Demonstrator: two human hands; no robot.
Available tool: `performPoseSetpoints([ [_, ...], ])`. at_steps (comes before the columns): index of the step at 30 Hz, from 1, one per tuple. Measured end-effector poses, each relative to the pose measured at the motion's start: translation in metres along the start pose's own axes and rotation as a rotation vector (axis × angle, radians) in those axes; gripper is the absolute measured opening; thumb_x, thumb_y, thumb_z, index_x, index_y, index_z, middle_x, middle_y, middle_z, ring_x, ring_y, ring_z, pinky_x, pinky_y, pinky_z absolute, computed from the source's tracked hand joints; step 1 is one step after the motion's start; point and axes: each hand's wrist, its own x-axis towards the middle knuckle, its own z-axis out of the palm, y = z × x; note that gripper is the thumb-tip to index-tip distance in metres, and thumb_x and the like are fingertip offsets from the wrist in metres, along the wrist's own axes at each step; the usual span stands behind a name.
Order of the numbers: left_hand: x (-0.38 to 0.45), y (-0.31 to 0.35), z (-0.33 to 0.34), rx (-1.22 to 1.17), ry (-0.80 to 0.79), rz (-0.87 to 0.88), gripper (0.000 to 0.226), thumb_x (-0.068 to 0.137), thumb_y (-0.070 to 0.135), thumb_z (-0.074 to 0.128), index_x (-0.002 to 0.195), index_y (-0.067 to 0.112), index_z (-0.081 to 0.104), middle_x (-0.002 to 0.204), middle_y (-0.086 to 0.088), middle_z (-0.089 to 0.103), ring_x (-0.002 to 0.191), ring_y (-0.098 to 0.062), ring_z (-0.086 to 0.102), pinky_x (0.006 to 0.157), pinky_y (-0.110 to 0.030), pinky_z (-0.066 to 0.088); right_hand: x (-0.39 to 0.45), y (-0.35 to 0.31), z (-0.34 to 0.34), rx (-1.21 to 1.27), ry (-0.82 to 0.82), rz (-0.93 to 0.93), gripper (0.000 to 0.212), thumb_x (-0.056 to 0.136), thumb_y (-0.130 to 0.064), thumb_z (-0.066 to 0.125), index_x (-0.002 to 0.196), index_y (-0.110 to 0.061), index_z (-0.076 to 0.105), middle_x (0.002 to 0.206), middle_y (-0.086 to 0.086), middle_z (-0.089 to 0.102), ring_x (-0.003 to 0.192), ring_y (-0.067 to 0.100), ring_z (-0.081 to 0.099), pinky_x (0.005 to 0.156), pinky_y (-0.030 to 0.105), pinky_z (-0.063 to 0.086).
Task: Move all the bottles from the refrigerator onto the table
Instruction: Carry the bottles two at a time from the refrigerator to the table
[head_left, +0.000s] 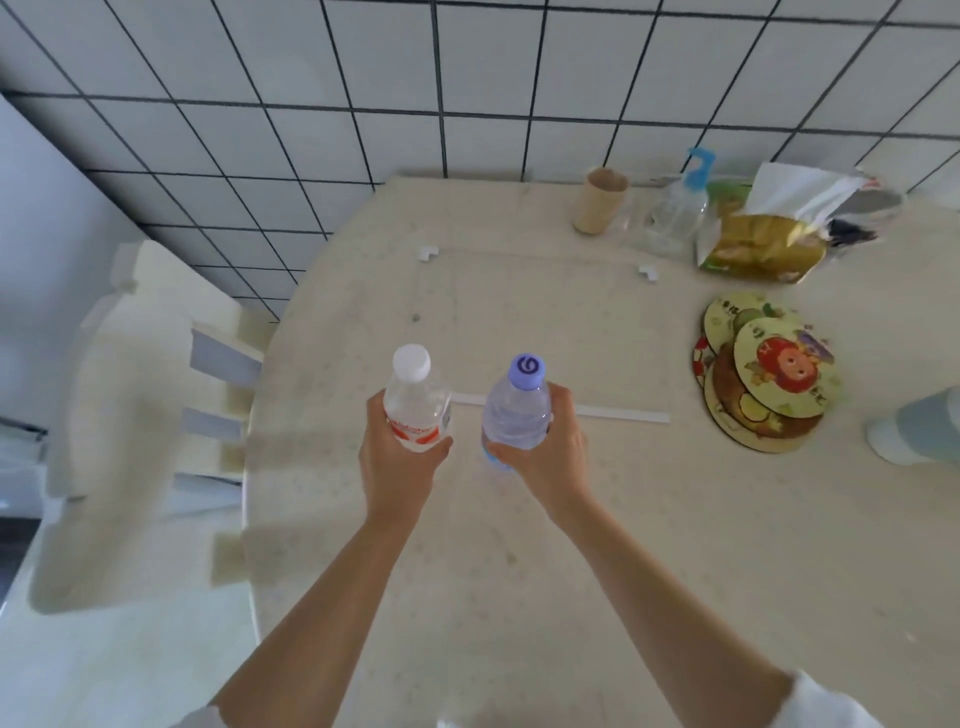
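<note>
My left hand (397, 457) is gripping a clear bottle with a white cap (415, 402) around its lower body, fingers covering part of a red-and-white label. My right hand (550, 447) is wrapping around a clear bottle with a purple cap (517, 413), thumb across its front. Both bottles are standing upright, side by side and apart from each other, over the pale round table (519, 571); I cannot tell whether their bases are touching the tabletop. Just behind the bottles, a white strip (623, 414) is lying flat on the table, running out to the right of my right hand. Farther back on the table, two small white corner pieces (427, 254) are sitting apart. Toward the table's far right edge, a stack of round cartoon coasters (769, 374) is lying, and beyond it a yellow snack bag (758, 249), a tissue pack (810, 197), a pump bottle with a blue top (680, 208) and a tan cup (600, 200) are crowding against the tiled wall (467, 78). Left of the table, a cream chair (140, 415) is standing, blurred.
</note>
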Motion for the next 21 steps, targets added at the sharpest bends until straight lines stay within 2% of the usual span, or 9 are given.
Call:
performPoseSetpoints([
  [2, 0.005, -0.003, 0.004, -0.019, 0.016, -0.007, 0.076, 0.058, 0.014, 0.091, 0.12, 0.021, 0.046, 0.108, 0.002, 0.066, 0.095, -0.023, 0.064, 0.076, -0.026, 0.044, 0.008, 0.003, 0.003, -0.012, -0.022, 0.004, 0.059, 0.066, -0.011, 0.084, 0.111, -0.023, 0.048, 0.09, -0.007, 0.064, 0.073, -0.002, 0.056, 0.051, 0.002, 0.038],
  [4, 0.009, -0.007, 0.007, -0.039, 0.034, -0.003, 0.079, 0.058, 0.015, 0.091, 0.122, 0.021, 0.045, 0.11, 0.003, 0.065, 0.096, -0.021, 0.064, 0.078, -0.026, 0.045, 0.014, 0.006, 0.007, -0.039, -0.043, -0.022, 0.061, 0.065, -0.013, 0.084, 0.114, -0.019, 0.049, 0.093, -0.006, 0.064, 0.074, -0.001, 0.057, 0.054, 0.001, 0.039],
  [6, 0.01, -0.011, 0.009, -0.04, 0.038, 0.007, 0.081, 0.058, 0.016, 0.092, 0.123, 0.023, 0.044, 0.11, 0.004, 0.065, 0.095, -0.02, 0.064, 0.08, -0.026, 0.047, 0.017, 0.009, 0.011, -0.071, -0.059, -0.039, 0.061, 0.064, -0.019, 0.083, 0.113, -0.021, 0.048, 0.091, -0.01, 0.064, 0.075, 0.0, 0.059, 0.056, 0.002, 0.039],
  [9, 0.01, -0.017, 0.01, -0.035, 0.01, 0.029, 0.08, 0.059, 0.017, 0.091, 0.122, 0.025, 0.042, 0.113, 0.001, 0.064, 0.098, -0.022, 0.064, 0.081, -0.032, 0.052, 0.018, 0.014, 0.017, -0.112, -0.073, -0.046, 0.058, 0.066, -0.018, 0.083, 0.107, -0.03, 0.044, 0.088, -0.014, 0.062, 0.075, -0.005, 0.057, 0.057, 0.003, 0.04],
  [12, 0.009, -0.02, 0.01, -0.04, -0.012, 0.044, 0.083, 0.061, 0.016, 0.09, 0.127, 0.025, 0.041, 0.119, 0.001, 0.062, 0.103, -0.02, 0.062, 0.086, -0.036, 0.054, 0.018, 0.021, 0.021, -0.132, -0.069, -0.059, 0.061, 0.064, -0.02, 0.084, 0.109, -0.029, 0.045, 0.097, -0.013, 0.064, 0.083, 0.002, 0.061, 0.062, 0.009, 0.04],
  [18, 0.008, -0.023, 0.007, -0.032, -0.047, 0.054, 0.085, 0.063, 0.016, 0.089, 0.131, 0.025, 0.04, 0.126, 0.002, 0.06, 0.111, -0.019, 0.061, 0.091, -0.04, 0.053, 0.016, 0.031, 0.026, -0.113, -0.065, -0.078, 0.063, 0.063, -0.017, 0.085, 0.112, -0.03, 0.047, 0.101, -0.013, 0.063, 0.087, -0.005, 0.06, 0.066, 0.005, 0.042],
  [21, 0.007, -0.026, 0.005, -0.016, -0.087, 0.063, 0.087, 0.065, 0.014, 0.088, 0.135, 0.025, 0.038, 0.13, 0.004, 0.058, 0.115, -0.018, 0.06, 0.094, -0.041, 0.052, 0.014, 0.035, 0.026, -0.083, -0.063, -0.097, 0.065, 0.063, -0.015, 0.084, 0.112, -0.033, 0.045, 0.107, -0.011, 0.062, 0.092, -0.001, 0.06, 0.07, 0.011, 0.044],
])
